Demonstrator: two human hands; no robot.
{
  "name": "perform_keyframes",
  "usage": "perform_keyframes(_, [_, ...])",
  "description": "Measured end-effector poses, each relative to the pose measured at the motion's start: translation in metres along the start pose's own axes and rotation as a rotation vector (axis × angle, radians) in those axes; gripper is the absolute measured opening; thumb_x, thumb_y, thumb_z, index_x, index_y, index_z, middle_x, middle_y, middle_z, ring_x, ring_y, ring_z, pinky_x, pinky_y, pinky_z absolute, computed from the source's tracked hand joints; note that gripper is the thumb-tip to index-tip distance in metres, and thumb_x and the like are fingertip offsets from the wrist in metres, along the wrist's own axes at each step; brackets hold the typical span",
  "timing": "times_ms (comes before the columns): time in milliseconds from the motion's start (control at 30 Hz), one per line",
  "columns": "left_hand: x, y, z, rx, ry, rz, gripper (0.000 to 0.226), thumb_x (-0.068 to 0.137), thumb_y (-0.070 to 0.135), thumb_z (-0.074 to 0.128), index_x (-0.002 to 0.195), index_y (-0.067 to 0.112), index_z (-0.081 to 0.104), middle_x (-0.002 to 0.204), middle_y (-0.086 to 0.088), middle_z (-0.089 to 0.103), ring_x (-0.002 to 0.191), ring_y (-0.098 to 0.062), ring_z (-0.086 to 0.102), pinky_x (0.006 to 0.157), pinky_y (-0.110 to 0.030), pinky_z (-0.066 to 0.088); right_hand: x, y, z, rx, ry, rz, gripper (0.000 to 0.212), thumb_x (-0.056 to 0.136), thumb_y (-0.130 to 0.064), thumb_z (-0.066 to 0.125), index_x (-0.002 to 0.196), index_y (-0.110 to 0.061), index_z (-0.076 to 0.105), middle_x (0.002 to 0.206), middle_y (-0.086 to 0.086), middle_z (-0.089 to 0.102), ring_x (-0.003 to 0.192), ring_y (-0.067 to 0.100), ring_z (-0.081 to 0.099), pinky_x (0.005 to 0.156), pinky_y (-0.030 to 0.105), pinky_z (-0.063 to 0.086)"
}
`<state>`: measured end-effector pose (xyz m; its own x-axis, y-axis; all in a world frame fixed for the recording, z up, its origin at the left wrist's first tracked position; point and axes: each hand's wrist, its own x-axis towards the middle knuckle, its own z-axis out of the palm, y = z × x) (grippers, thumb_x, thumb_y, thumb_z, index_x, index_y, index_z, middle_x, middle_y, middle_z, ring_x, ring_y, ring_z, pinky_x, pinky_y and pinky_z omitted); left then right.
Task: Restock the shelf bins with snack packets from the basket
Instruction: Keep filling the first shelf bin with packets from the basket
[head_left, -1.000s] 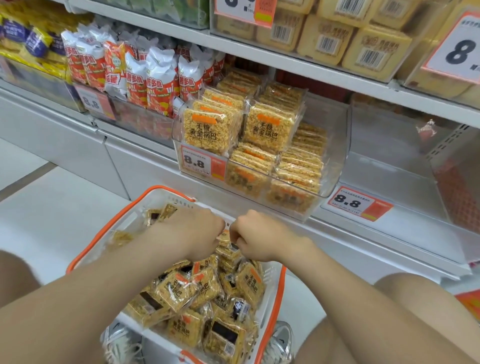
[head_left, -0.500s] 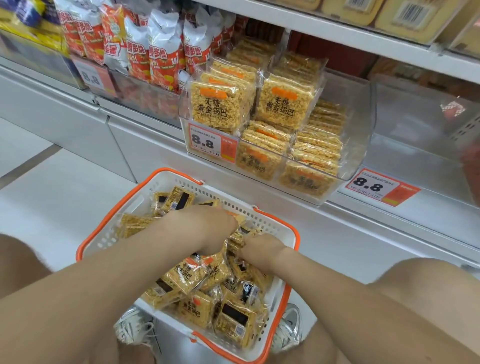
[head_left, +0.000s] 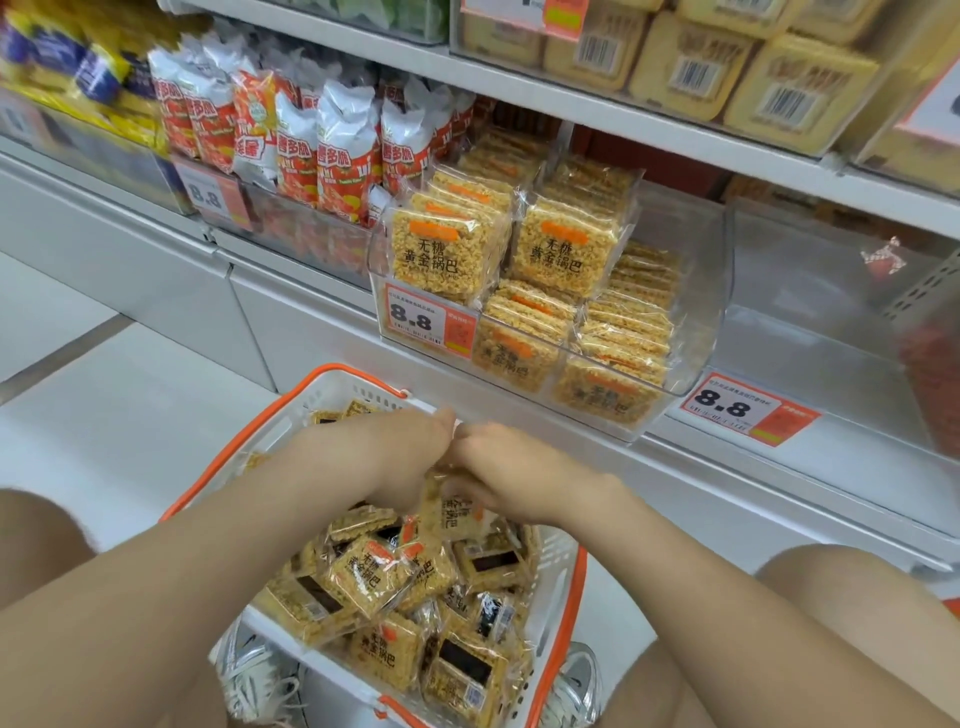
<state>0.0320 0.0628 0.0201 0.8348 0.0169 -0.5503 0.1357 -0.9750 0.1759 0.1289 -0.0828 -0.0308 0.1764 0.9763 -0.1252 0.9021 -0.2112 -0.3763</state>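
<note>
A white basket with an orange rim sits low between my knees, full of yellow snack packets. My left hand and my right hand meet over the basket's far half, knuckles up. Together they hold a bunch of packets just above the pile, fingers curled under and mostly hidden. A clear shelf bin directly beyond holds rows of the same packets, some upright at its front left.
An empty clear bin stands to the right, with an 8.8 price tag below. Red and white snack bags fill the bin to the left. Yellow boxes sit on the upper shelf. My shoes show under the basket.
Both hands dipped into the basket pile and have now risen a little, lifting a bunch of packets. The camera view tilted down, then back up.
</note>
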Motion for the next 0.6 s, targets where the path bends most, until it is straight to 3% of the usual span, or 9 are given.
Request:
perform_keyframes(67, [-0.004, -0.006, -0.006, -0.096, 0.09, 0.029, 0.077, 0.073, 0.031, 0.094, 0.124, 0.024, 0.037, 0.11, 0.001, 0.062, 0.097, -0.022, 0.063, 0.084, -0.044, 0.058, -0.004, -0.012, -0.024, 0.089, 0.12, -0.009, 0.016, 0.093, -0.035, 0.075, 0.097, -0.02, 0.071, 0.086, -0.006, 0.064, 0.076, 0.014, 0.058, 0.07, 0.038, 0.048])
perform_keyframes(133, [-0.008, -0.009, -0.015, -0.221, 0.203, 0.073, 0.082, 0.063, 0.035, 0.098, 0.122, 0.029, 0.042, 0.111, 0.009, 0.062, 0.101, -0.018, 0.063, 0.085, -0.042, 0.058, -0.009, -0.021, -0.045, 0.185, 0.262, 0.037, 0.024, 0.087, -0.045, 0.08, 0.096, -0.022, 0.076, 0.078, -0.01, 0.068, 0.072, 0.008, 0.06, 0.069, 0.032, 0.048])
perform_keyframes(200, [-0.013, -0.008, -0.024, -0.351, 0.321, 0.122, 0.079, 0.062, 0.038, 0.098, 0.126, 0.033, 0.051, 0.117, 0.015, 0.064, 0.108, -0.013, 0.063, 0.09, -0.037, 0.055, -0.015, -0.026, -0.058, 0.288, 0.453, 0.088, 0.025, 0.084, -0.042, 0.084, 0.099, -0.022, 0.079, 0.083, -0.015, 0.073, 0.078, 0.004, 0.066, 0.074, 0.026, 0.051])
perform_keyframes(300, [-0.022, 0.0, -0.033, -0.612, 0.439, 0.118, 0.058, 0.068, 0.038, 0.097, 0.116, 0.036, 0.066, 0.111, 0.022, 0.069, 0.106, -0.003, 0.064, 0.09, -0.029, 0.052, -0.018, -0.03, -0.067, 0.434, 0.781, 0.1, 0.014, 0.093, -0.024, 0.078, 0.106, -0.018, 0.077, 0.094, -0.014, 0.075, 0.089, 0.007, 0.072, 0.079, 0.034, 0.059])
perform_keyframes(367, [-0.024, 0.007, -0.037, -0.874, 0.483, 0.098, 0.035, 0.075, 0.032, 0.095, 0.102, 0.025, 0.073, 0.096, 0.014, 0.077, 0.09, -0.006, 0.071, 0.073, -0.027, 0.056, -0.017, -0.031, -0.072, 0.487, 0.933, 0.115, 0.017, 0.099, -0.013, 0.068, 0.115, -0.016, 0.073, 0.102, -0.013, 0.074, 0.097, 0.008, 0.072, 0.085, 0.034, 0.06])
perform_keyframes(433, [-0.025, 0.014, -0.041, -1.15, 0.486, 0.088, 0.027, 0.081, 0.025, 0.091, 0.103, 0.019, 0.076, 0.09, 0.003, 0.08, 0.081, -0.013, 0.076, 0.064, -0.031, 0.06, -0.017, -0.03, -0.076, 0.524, 1.027, 0.151, 0.024, 0.1, -0.008, 0.064, 0.122, -0.015, 0.069, 0.108, -0.011, 0.072, 0.103, 0.009, 0.07, 0.089, 0.031, 0.059])
perform_keyframes(600, [-0.018, 0.015, -0.05, -1.68, 0.617, -0.031, 0.017, 0.096, 0.018, 0.069, 0.11, 0.008, 0.072, 0.12, -0.012, 0.072, 0.106, -0.028, 0.072, 0.077, -0.048, 0.066, -0.019, -0.025, -0.082, 0.68, 1.089, 0.234, 0.027, 0.1, -0.014, 0.065, 0.126, -0.023, 0.067, 0.106, -0.008, 0.071, 0.1, 0.014, 0.07, 0.084, 0.034, 0.06])
